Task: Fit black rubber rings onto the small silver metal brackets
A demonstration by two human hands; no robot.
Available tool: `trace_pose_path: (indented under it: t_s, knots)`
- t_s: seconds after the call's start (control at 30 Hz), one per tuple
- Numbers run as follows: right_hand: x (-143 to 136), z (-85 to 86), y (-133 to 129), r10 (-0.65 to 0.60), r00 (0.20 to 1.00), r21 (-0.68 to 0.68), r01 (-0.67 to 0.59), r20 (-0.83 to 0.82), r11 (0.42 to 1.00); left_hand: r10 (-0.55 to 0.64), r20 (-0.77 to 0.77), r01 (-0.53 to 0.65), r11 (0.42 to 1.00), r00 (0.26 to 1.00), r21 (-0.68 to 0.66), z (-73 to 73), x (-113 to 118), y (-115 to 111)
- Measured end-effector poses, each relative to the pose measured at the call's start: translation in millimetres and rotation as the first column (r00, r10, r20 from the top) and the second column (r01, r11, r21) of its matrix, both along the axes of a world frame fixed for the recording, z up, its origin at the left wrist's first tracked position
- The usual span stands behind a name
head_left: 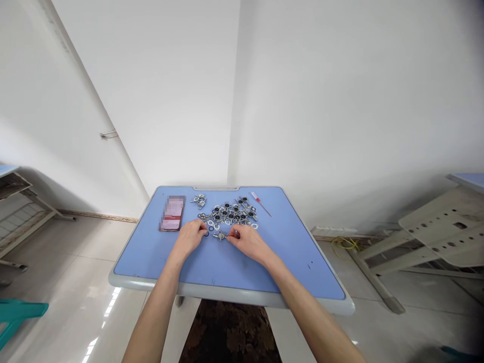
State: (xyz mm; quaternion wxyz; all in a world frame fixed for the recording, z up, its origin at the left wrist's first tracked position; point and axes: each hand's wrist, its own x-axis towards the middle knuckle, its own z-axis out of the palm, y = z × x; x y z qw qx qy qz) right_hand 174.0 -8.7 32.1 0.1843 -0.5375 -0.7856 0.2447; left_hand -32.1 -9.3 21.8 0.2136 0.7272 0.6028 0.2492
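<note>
My left hand has its thumb and fingers closed at a small black rubber ring at the table's middle. To its right, my right hand pinches a small silver metal fitting, which is on or just above the blue tabletop. Just beyond both hands spreads a pile of metal fittings with black round caps. Flat silver gasket plates and another black ring lie at the pile's near edge.
A small group of metal fittings sits at the back left. A phone lies on the left of the blue table. At the back right is a screwdriver with a red-and-clear handle. A white wall stands behind.
</note>
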Motion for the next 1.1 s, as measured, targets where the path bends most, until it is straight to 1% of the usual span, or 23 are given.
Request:
trace_pose_path:
  t_s: [0.07, 0.13, 0.2, 0.27, 0.37, 0.43, 0.53, 0.63, 0.7, 0.83, 0.93, 1.03, 1.1]
  knots:
    - [-1.2, -1.5, 0.2, 0.002, 1.0, 0.011, -0.002, -0.001, 1.0, 0.009, 0.127, -0.006, 1.0, 0.992, -0.024, 0.3, 0.4, 1.6]
    - [-2.8, -3.6, 0.5, 0.003, 1.0, 0.031, -0.002, -0.003, 1.0, 0.006, 0.289, 0.003, 1.0, 0.957, -0.031, 0.0, 1.5, 2.8]
    - [-3.8, -5.4, 0.9, 0.011, 1.0, 0.051, -0.01, -0.016, 0.999, -0.009, 0.454, 0.024, 0.999, 0.891, -0.027, -1.0, 3.5, 3.2]
    - [-3.8, -6.4, 1.3, 0.026, 0.998, 0.07, -0.022, -0.053, 0.997, -0.038, 0.579, 0.055, 0.998, 0.815, -0.011, -2.4, 6.0, 3.0]
    - [-2.7, -5.8, 1.2, 0.051, 0.984, 0.12, -0.03, -0.173, 0.992, -0.074, 0.671, 0.093, 0.996, 0.738, 0.007, -3.6, 10.7, 1.7]
    - [-2.9, -4.5, -0.1, 0.086, 0.957, 0.145, -0.047, -0.277, 0.988, -0.094, 0.696, 0.111, 0.994, 0.712, 0.02, -2.7, 14.5, -0.1]
    - [-5.1, -2.3, -3.4, 0.152, 0.907, 0.136, -0.106, -0.394, 0.985, -0.133, 0.709, 0.134, 0.989, 0.693, 0.056, 0.4, 20.7, -3.5]
    - [-7.3, -1.9, -5.0, 0.15, 0.867, 0.094, -0.12, -0.475, 0.988, -0.16, 0.721, 0.168, 0.984, 0.674, 0.061, 2.6, 25.5, -5.9]
    - [-7.6, -3.1, -4.0, 0.14, 0.826, 0.055, -0.132, -0.546, 0.99, -0.166, 0.724, 0.178, 0.982, 0.669, 0.06, 2.5, 26.9, -6.3]
    - [-5.8, -6.6, 0.3, 0.122, 0.744, 0.011, -0.152, -0.657, 0.988, -0.181, 0.708, 0.181, 0.98, 0.682, 0.076, 0.3, 26.8, -6.3]
    - [-4.7, -7.0, 1.8, 0.103, 0.731, 0.007, -0.133, -0.674, 0.991, -0.183, 0.698, 0.18, 0.98, 0.692, 0.078, -0.8, 26.7, -7.1]
    - [-4.1, -6.1, 1.9, 0.078, 0.723, 0.011, -0.097, -0.687, 0.995, -0.19, 0.659, 0.181, 0.98, 0.728, 0.084, -0.5, 27.9, -6.6]
    - [-3.8, -5.7, 1.9, 0.056, 0.722, 0.016, -0.062, -0.69, 0.998, -0.208, 0.627, 0.202, 0.976, 0.751, 0.083, 0.9, 29.1, -4.6]
